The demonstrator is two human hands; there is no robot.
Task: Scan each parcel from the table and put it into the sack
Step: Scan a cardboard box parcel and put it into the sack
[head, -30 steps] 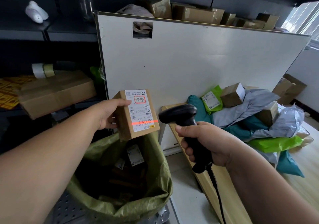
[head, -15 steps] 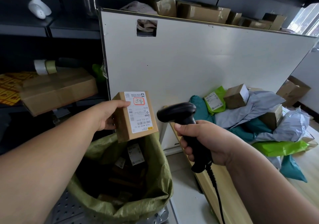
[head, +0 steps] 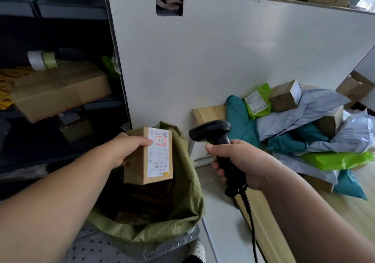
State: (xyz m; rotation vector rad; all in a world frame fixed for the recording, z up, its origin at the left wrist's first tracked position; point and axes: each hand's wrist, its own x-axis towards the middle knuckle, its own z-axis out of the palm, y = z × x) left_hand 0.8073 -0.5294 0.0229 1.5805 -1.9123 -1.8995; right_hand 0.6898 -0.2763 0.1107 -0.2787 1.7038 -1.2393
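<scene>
Many parcels lay heaped on the table at three o'clock. The green sack gaped at six, and your left hand gripped a labelled box just over its mouth — the drop seemed in hand. Your right hand clasped the scanner at centre. Next, I judged: lower it, then let go.

Parcel sorting room, piled mailers, shelved cartons, woven sack

white partition | tape rolls by shelf carton | perforated platform
</scene>
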